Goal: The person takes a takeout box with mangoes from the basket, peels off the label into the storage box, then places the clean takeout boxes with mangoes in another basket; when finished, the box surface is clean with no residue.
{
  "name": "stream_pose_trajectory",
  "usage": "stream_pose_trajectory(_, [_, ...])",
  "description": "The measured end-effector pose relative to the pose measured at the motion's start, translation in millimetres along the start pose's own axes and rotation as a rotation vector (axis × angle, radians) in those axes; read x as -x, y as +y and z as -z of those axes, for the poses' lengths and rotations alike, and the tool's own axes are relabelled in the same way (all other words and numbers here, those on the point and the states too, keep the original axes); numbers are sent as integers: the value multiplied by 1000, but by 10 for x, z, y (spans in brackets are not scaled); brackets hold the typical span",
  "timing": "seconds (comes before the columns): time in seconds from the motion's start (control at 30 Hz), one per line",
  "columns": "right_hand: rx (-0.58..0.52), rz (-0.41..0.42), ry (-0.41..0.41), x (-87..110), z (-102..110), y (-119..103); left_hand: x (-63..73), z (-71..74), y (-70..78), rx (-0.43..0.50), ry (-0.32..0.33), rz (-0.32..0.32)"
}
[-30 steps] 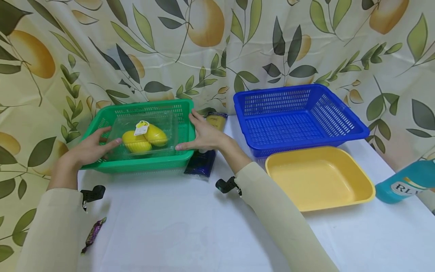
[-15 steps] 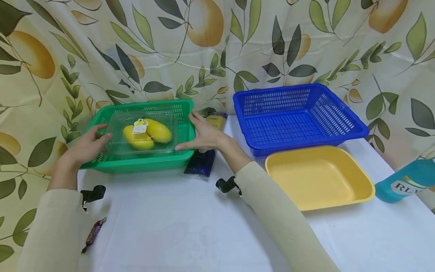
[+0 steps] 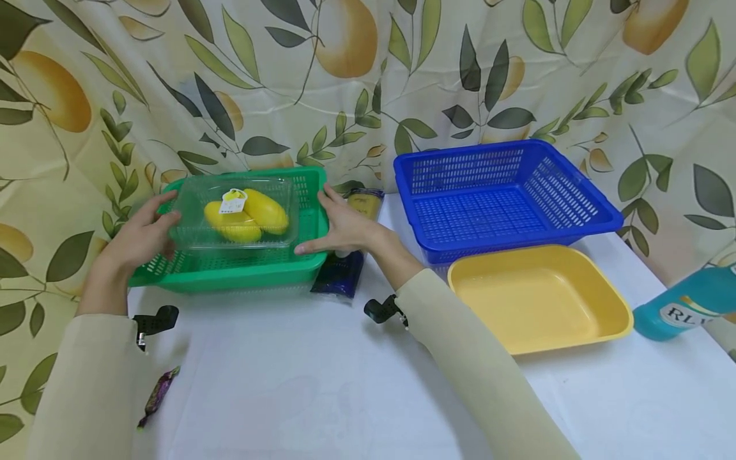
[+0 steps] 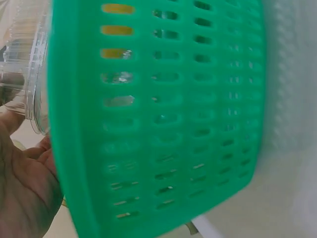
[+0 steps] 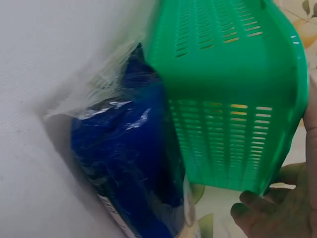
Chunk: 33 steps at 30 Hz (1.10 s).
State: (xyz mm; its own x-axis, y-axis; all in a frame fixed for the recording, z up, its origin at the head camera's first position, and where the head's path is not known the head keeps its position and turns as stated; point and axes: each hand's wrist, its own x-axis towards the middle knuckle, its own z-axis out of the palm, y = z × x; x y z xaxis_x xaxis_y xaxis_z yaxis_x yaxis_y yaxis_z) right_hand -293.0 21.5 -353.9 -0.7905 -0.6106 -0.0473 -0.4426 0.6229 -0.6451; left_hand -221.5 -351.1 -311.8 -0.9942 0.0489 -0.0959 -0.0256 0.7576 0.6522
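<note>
A clear plastic box (image 3: 195, 217) with two yellow mangoes (image 3: 264, 211) and a white tag (image 3: 233, 202) is above the green basket (image 3: 241, 278), its left end raised. My left hand (image 3: 135, 236) holds that left end, thumb on the near side; the fingers behind are partly hidden. In the left wrist view the palm (image 4: 25, 188) is beneath the box edge (image 4: 37, 84). My right hand (image 3: 347, 227) holds the basket's right end, thumb over the rim. In the right wrist view its fingers (image 5: 257, 213) meet the outside of the rim.
Blue-and-yellow packets (image 3: 339, 275) lie right beside the green basket. Further right stand a blue basket (image 3: 517, 246), a yellow tub (image 3: 540, 300) and a teal bottle (image 3: 678, 310). A purple-wrapped candy (image 3: 158, 396) lies at front left. A patterned curtain (image 3: 425, 64) hangs behind.
The clear box has risen and moved back a little, with my left hand travelling up and back along with it. The mangoes have shifted inside. My right hand has stayed put.
</note>
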Motion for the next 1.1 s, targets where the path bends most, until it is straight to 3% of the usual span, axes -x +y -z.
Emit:
stream_pose_trajectory(0.2, [34, 6, -19, -5, 20, -17, 23, 37, 74, 68, 41, -2])
stream_pose_trajectory(0.57, [42, 15, -22, 34, 58, 5, 178, 125, 199, 63, 70, -26])
stream_pose_trajectory(0.93, [17, 29, -11, 265, 253, 36, 273, 109, 452, 65, 80, -99])
stream_pose_trajectory(1.1, [56, 18, -55, 407, 337, 66, 327, 48, 526, 68, 113, -148])
